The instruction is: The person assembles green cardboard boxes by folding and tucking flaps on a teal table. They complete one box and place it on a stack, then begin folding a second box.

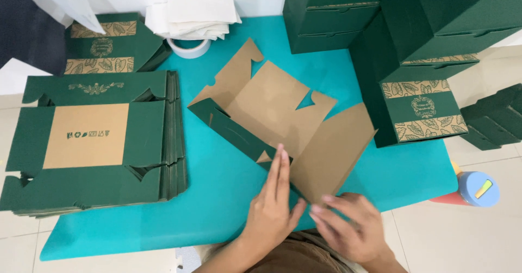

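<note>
A die-cut cardboard box blank (272,110), brown inside and dark green outside, lies partly folded on the teal mat (217,191). One long green side wall stands up along its left edge. My left hand (272,205) lies flat with fingers together against the near end of that wall. My right hand (348,224) presses the near corner of a raised brown flap (331,151). Both hands touch the blank at its near edge.
A stack of flat green box blanks (92,142) sits at the left, with more behind it (109,45). Assembled green boxes (402,50) are piled at the right and back. A tape roll (188,48) and folded white paper (193,15) lie at the back. A blue-capped bottle (476,189) stands on the tiled floor.
</note>
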